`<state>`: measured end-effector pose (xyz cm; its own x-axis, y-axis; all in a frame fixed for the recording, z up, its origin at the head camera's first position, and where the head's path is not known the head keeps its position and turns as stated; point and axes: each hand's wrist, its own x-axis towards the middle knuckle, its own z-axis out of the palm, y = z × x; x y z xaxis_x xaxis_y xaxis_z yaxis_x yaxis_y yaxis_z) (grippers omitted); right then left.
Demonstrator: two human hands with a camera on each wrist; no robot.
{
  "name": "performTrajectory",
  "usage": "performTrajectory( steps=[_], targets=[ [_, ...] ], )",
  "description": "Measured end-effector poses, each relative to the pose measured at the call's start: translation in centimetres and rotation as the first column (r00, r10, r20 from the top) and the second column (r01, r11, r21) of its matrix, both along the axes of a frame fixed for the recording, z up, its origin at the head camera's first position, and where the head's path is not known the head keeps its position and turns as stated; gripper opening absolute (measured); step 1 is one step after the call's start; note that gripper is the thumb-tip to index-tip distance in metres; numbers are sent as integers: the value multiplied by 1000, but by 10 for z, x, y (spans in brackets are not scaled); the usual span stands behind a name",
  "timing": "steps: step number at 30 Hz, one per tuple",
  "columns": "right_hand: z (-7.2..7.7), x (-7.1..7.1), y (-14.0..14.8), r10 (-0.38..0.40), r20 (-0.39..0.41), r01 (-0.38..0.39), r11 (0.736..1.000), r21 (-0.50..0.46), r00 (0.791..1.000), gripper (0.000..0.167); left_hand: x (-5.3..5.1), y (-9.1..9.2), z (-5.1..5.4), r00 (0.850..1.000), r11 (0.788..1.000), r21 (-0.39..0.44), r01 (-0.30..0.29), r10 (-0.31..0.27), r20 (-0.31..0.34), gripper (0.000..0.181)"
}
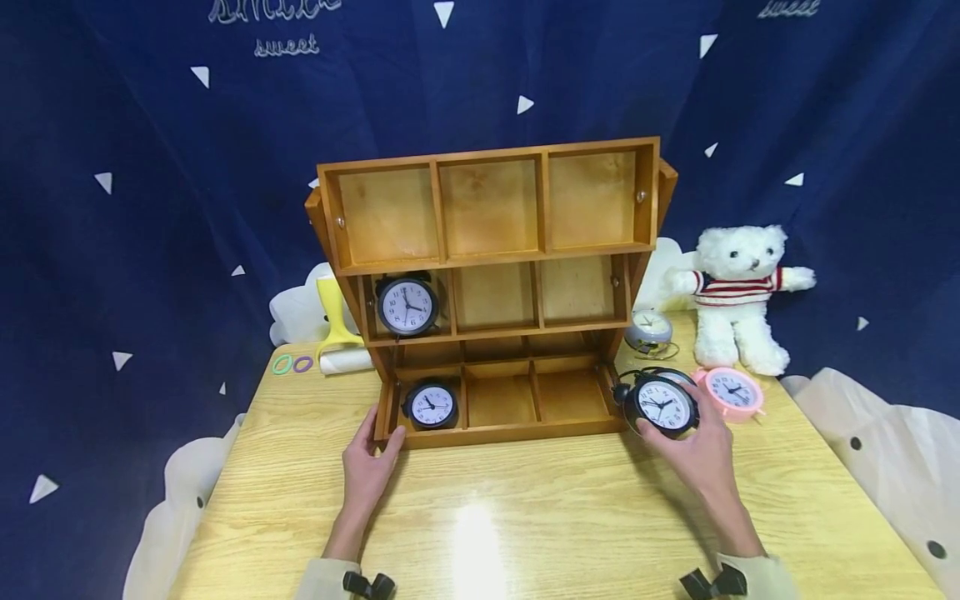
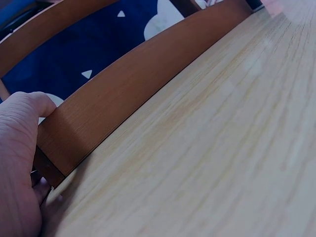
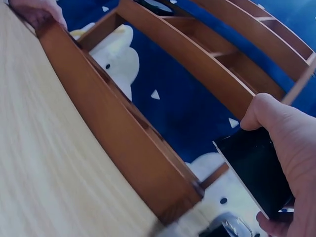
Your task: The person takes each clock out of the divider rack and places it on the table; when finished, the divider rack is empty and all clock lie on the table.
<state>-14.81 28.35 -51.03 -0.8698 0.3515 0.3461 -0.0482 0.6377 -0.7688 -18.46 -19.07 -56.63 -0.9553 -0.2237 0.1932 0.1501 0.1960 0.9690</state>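
A black alarm clock (image 1: 660, 405) with a white face is held in my right hand (image 1: 701, 446), just off the right end of the wooden shelf (image 1: 510, 433). In the right wrist view the thumb and fingers grip the clock's dark body (image 3: 252, 165) by its edges. My left hand (image 1: 370, 467) grips the front left corner of the shelf's bottom tier. Its thumb lies over the front board (image 2: 98, 116) in the left wrist view. One black alarm clock (image 1: 431, 406) sits in the bottom left compartment, another (image 1: 407, 306) in the middle tier's left compartment.
Right of the shelf are a grey alarm clock (image 1: 649, 329), a pink one (image 1: 731, 392) and a white teddy bear (image 1: 742, 292). Another clock is partly hidden behind the held one. At left lie a yellow-handled roller (image 1: 333, 321), a green ring (image 1: 282, 364) and a purple ring (image 1: 303, 364).
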Motion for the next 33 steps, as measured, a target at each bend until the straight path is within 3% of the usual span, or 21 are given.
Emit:
performTrajectory(
  steps=[3,7,17,23,26,33],
  targets=[
    [-3,9,9,-55,17,55,998,-23,998,87,5,3,13,1000,1000,-22,13,-13,-5,64],
    [-9,21,24,-122,45,123,992,-33,992,90,8,5,20,1000,999,-37,19,-19,-2,64],
    [-26,42,64,-279,30,280,960,-22,960,81,9,2,19,1000,1000,-24,11,-11,-9,64],
    [-36,53,90,-369,119,376,926,-41,922,80,10,3,20,1000,1000,-26,12,-12,6,64],
    [-44,57,101,-411,150,421,906,-45,899,80,8,1,15,1000,1000,-16,9,-8,16,65],
    [-60,66,123,-461,191,474,880,-27,867,84,-4,-4,-18,1000,1000,-18,3,-3,24,69]
  ],
)
